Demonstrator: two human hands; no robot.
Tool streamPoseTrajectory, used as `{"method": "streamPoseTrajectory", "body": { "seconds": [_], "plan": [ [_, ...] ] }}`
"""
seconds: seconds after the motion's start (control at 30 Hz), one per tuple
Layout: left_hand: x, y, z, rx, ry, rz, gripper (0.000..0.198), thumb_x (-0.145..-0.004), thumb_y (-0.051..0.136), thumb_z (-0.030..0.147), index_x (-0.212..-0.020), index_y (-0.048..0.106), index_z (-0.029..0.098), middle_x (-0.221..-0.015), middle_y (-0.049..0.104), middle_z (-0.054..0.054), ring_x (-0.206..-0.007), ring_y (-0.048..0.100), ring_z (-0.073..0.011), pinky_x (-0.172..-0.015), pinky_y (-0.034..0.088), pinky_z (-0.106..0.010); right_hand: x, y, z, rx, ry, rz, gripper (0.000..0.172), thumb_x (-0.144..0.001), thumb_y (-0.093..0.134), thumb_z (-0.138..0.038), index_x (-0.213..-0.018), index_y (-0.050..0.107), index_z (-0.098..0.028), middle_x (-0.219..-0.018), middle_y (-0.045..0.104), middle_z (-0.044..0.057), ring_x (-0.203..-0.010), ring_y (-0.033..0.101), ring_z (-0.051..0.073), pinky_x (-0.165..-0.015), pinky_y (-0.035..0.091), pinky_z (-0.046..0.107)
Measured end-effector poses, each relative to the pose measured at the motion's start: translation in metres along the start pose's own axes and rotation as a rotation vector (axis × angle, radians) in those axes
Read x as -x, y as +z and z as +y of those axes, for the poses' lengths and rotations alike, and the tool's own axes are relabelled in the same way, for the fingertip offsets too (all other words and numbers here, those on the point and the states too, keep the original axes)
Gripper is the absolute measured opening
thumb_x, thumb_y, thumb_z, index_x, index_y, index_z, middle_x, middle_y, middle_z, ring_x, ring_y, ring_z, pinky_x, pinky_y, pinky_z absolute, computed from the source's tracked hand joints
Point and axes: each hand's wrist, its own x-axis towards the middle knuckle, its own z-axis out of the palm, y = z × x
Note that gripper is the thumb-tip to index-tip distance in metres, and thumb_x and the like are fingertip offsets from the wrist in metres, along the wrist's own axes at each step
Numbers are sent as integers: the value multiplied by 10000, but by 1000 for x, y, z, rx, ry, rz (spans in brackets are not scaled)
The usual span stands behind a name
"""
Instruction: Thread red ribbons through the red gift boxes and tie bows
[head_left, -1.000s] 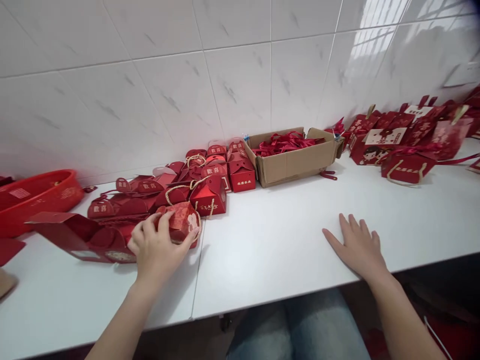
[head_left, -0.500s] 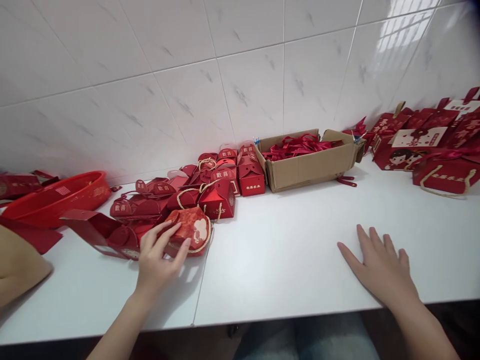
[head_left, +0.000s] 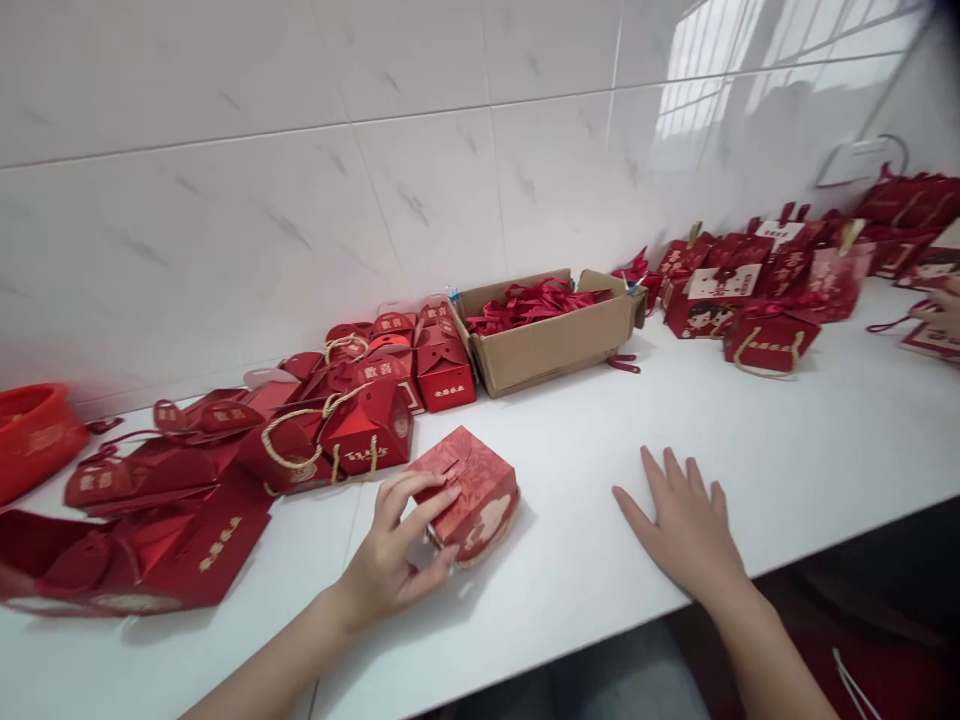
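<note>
Bench [head_left: 832, 430]: broad bare stretch right of the right hand [head_left: 681, 525], running to the front edge; second bare lane between the right hand and the patterned box [head_left: 480, 490].
Patterned box, with left hand [head_left: 397, 550] on it: blocks the near middle; narrow strip between it and the carton [head_left: 555, 350].
Left side: closely packed red boxes [head_left: 367, 425], open box [head_left: 187, 560] in front.
Back: carton, then tiled wall [head_left: 420, 180]; flat strap [head_left: 624, 364] before the carton.
Right rear: gift bags [head_left: 795, 270], co-worker's hand [head_left: 943, 308] at far right.
</note>
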Motion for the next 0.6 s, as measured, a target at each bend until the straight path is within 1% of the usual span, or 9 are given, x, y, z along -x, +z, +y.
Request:
{"method": "streamPoseTrajectory", "body": {
  "seconds": [0.13,0.23,0.3,0.33,0.37,0.4,0.5,0.57,0.6],
  "plan": [
    [-34,41,-20,66,-42,48,509,-777,579,171,-1261,423,206,-1224,451,-133,-1201,414,-293,-1013,375,-491,1,1,-3,-10,18,-33,682,-902,272,-539,-1456,275,-142,-1522,209,158,-1405,118,360,-1107,157,534],
    [-47,60,-26,114,-113,84,579,-752,600,162,-1287,381,197,-1292,411,-148,-1301,315,-328,-1067,304,-547,-4,-6,0,-12,19,-78,671,-889,303,-548,-1430,338,-154,-1528,198,141,-1407,119,356,-1098,185,531],
    [-47,64,-27,140,-135,98,611,-736,607,139,-1297,372,190,-1316,403,-154,-1320,296,-331,-1088,270,-559,-14,-24,4,-17,-19,-147,618,-868,373,-527,-1353,455,-152,-1480,321,150,-1364,263,361,-1067,239,540],
    [-46,64,-28,159,-132,102,618,-728,606,126,-1298,374,188,-1320,403,-155,-1316,307,-326,-1093,265,-556,-22,-38,5,-21,-56,-190,555,-855,417,-493,-1280,526,-152,-1414,425,155,-1297,383,356,-1044,267,548],
    [-44,62,-28,185,-128,105,625,-721,602,113,-1298,375,185,-1327,398,-158,-1310,318,-321,-1095,265,-551,-32,-54,5,-35,-93,-235,473,-867,411,-454,-1169,600,-144,-1276,564,152,-1161,523,332,-1027,280,558],
    [-42,61,-28,220,-119,103,637,-713,598,105,-1302,368,181,-1341,384,-163,-1309,322,-320,-1094,270,-547,-44,-72,2,-51,-122,-210,429,-881,393,-421,-1103,629,-140,-1144,646,138,-1039,596,305,-1011,296,552],
    [-38,60,-28,329,-89,67,702,-700,577,97,-1339,297,172,-1407,300,-189,-1350,261,-343,-1087,255,-577,-90,-122,-20,-148,-207,53,337,-866,427,-391,-971,662,-173,-1003,693,92,-898,628,270,-876,423,451],
    [-37,62,-27,345,-91,21,749,-707,565,93,-1373,232,179,-1468,203,-200,-1395,141,-375,-1080,201,-632,-123,-140,-44,-306,-271,213,286,-848,459,-390,-912,666,-204,-988,695,60,-883,630,241,-810,453,382],
    [-37,64,-27,335,-103,-1,770,-713,562,92,-1388,205,187,-1495,144,-200,-1408,72,-390,-1071,172,-659,-139,-143,-58,-385,-292,268,278,-836,484,-406,-886,670,-205,-978,698,53,-890,632,233,-822,452,367]
  ]
}}
